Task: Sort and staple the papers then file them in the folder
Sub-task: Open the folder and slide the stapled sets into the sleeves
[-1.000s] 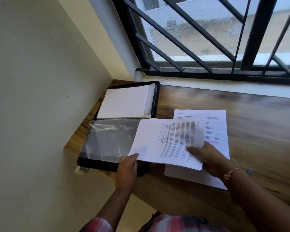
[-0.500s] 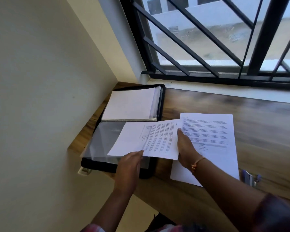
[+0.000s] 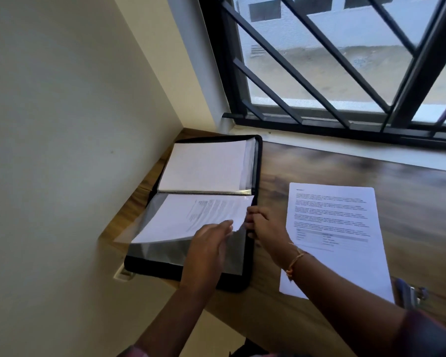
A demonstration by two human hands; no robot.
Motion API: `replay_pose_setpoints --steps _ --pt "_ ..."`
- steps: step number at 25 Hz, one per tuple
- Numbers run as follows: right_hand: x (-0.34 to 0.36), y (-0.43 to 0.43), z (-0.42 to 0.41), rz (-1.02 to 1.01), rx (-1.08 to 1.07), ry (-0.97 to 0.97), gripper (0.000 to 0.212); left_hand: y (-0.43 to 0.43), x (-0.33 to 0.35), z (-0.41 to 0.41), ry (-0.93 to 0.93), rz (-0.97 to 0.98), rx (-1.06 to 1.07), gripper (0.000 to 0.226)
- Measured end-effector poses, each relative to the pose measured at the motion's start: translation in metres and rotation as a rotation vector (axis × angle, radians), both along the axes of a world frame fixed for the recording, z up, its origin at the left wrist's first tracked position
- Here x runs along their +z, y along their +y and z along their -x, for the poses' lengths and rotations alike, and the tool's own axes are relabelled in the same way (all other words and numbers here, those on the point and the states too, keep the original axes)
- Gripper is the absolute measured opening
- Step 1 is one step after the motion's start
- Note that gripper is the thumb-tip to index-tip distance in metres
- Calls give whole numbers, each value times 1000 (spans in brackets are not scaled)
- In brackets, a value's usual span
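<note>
A black zip folder [image 3: 256, 166] lies open in the desk corner against the left wall. Its far half holds filed white sheets [image 3: 204, 166]. A printed set of papers [image 3: 191, 217] lies slanted over the near half, partly inside a clear plastic sleeve [image 3: 165, 249]. My left hand [image 3: 209, 249] holds up the sleeve's open edge at the papers' near right corner. My right hand [image 3: 264, 228] pinches the papers' right edge beside the folder's rim. A second printed set [image 3: 332, 222] lies flat on the desk to the right.
The wooden desk [image 3: 319, 166] runs along a window with black bars [image 3: 319, 60]. A stapler [image 3: 410, 295] peeks out at the near right by my forearm. The cream wall [image 3: 75, 150] closes off the left side.
The papers have moved left off the second set and onto the folder's near half, into the sleeve. Both hands travelled left with them, and the camera view shifted.
</note>
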State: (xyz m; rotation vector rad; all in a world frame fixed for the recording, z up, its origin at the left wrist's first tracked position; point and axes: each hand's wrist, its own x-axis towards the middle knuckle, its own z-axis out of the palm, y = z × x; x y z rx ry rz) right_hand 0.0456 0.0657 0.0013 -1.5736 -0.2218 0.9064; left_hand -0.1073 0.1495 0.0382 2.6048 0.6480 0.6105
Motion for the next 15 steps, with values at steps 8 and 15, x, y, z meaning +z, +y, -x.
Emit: replay_pose_setpoints --steps 8,15 --pt "4 44 -7 27 134 -298 38 48 37 -54 -148 -40 -128 34" --pt "-3 46 -15 181 79 -488 65 137 53 -196 -266 -378 -218 30"
